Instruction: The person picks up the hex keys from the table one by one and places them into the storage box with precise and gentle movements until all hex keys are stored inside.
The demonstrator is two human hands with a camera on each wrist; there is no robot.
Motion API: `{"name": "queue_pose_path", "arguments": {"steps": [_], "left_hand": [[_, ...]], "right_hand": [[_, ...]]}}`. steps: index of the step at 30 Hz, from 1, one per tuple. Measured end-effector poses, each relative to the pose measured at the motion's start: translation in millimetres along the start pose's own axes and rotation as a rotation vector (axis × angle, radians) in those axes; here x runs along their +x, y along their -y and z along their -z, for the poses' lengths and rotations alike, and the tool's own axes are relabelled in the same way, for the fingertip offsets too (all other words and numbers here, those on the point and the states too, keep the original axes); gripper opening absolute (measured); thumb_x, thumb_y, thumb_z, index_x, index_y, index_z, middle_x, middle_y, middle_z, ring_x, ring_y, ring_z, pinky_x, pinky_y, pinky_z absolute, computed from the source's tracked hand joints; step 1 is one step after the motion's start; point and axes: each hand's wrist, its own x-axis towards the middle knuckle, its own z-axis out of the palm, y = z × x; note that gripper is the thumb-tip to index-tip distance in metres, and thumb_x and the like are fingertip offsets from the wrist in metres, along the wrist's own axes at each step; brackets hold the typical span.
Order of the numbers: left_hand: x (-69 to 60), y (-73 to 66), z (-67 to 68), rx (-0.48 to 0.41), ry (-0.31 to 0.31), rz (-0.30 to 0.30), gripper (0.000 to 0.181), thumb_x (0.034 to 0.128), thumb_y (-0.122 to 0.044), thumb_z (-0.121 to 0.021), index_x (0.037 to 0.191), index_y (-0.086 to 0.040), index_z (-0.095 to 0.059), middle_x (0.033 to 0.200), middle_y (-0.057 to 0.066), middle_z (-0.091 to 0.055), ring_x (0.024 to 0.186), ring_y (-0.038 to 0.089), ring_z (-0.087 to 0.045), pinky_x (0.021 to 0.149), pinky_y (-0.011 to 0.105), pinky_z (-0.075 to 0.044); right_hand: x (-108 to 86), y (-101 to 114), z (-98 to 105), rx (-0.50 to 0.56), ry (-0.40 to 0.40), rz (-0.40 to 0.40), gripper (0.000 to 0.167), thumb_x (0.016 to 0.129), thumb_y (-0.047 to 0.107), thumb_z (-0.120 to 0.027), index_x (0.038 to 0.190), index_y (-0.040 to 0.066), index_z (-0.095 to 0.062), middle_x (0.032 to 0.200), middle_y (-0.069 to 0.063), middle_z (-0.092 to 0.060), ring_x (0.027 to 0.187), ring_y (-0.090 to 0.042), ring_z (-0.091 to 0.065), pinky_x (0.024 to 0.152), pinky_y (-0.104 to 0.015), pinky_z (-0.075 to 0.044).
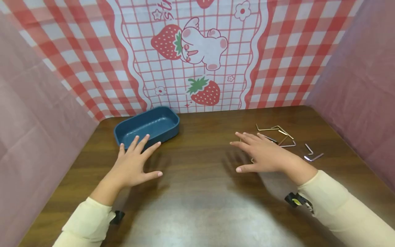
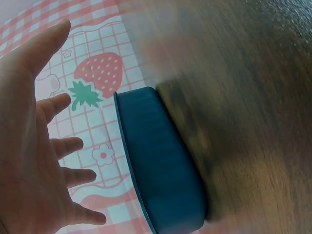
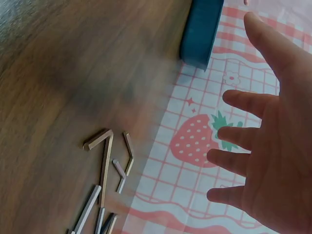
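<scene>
My left hand (image 1: 131, 168) hovers with spread fingers just in front of a blue rectangular tray (image 1: 148, 125), holding nothing. In the left wrist view the tray's outer wall (image 2: 161, 165) stands apart from the fingertips. Fingers spread and holding nothing, my right hand (image 1: 262, 154) is over the table near several L-shaped hex keys (image 1: 285, 132). It hides part of that group in the head view. The right wrist view shows a brass-coloured hex key (image 3: 106, 165) and silver ones (image 3: 87, 209) lying on the wood, away from the fingers.
The brown wooden table (image 1: 197, 206) meets a red-and-white strawberry cloth (image 1: 197, 99) at its back edge. Pink cloth walls (image 1: 37, 103) rise on the left and right. Two silver hex keys (image 1: 313, 157) lie farther right, near the table's right side.
</scene>
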Motion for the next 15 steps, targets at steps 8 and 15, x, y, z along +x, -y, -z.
{"name": "queue_pose_path", "arguments": {"steps": [8, 15], "left_hand": [[-0.6, 2.3, 0.7, -0.031, 0.001, 0.01, 0.09, 0.0792, -0.064, -0.067, 0.153, -0.024, -0.033, 0.158, 0.017, -0.022, 0.141, 0.049, -0.018, 0.101, 0.08, -0.013], [-0.8, 8.2, 1.7, -0.054, -0.016, 0.001, 0.088, 0.0798, -0.066, -0.064, 0.151, -0.023, -0.037, 0.155, 0.017, -0.028, 0.14, 0.044, -0.024, 0.102, 0.078, -0.019]], "right_hand": [[12.3, 0, -5, 0.02, -0.082, 0.146, 0.077, 0.079, 0.048, -0.076, 0.141, 0.01, -0.051, 0.148, -0.023, -0.039, 0.133, -0.041, -0.039, 0.109, -0.062, -0.03], [24.9, 3, -6, 0.058, -0.119, 0.186, 0.074, 0.079, 0.042, -0.078, 0.14, 0.009, -0.051, 0.147, -0.022, -0.04, 0.131, -0.039, -0.042, 0.107, -0.055, -0.036]]}}
